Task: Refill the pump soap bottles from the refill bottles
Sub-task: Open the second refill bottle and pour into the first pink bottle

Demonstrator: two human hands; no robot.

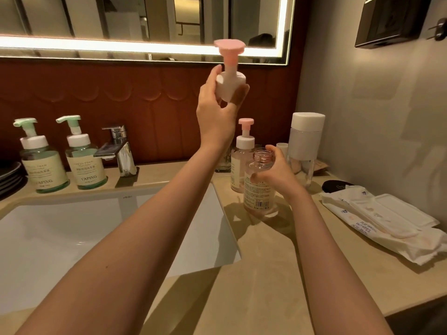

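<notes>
My left hand (pixel 215 110) holds a pump head (pixel 229 71) with a pink top and white collar high above the counter. My right hand (pixel 273 170) grips a clear pink-tinted bottle (pixel 260 197) by its shoulder; the bottle stands on the counter with its threaded neck uncovered. Just behind it stands a second pink pump bottle (pixel 239 163) with its pump on. Two green pump bottles (pixel 44 165) (pixel 85 160) stand at the left behind the sink.
A white sink (pixel 72 238) lies at the lower left with a chrome faucet (pixel 121 151) behind it. A white-capped container (pixel 306 141) stands by the right wall. A pack of wet wipes (pixel 387 223) lies on the beige counter (pixel 266 274) at the right.
</notes>
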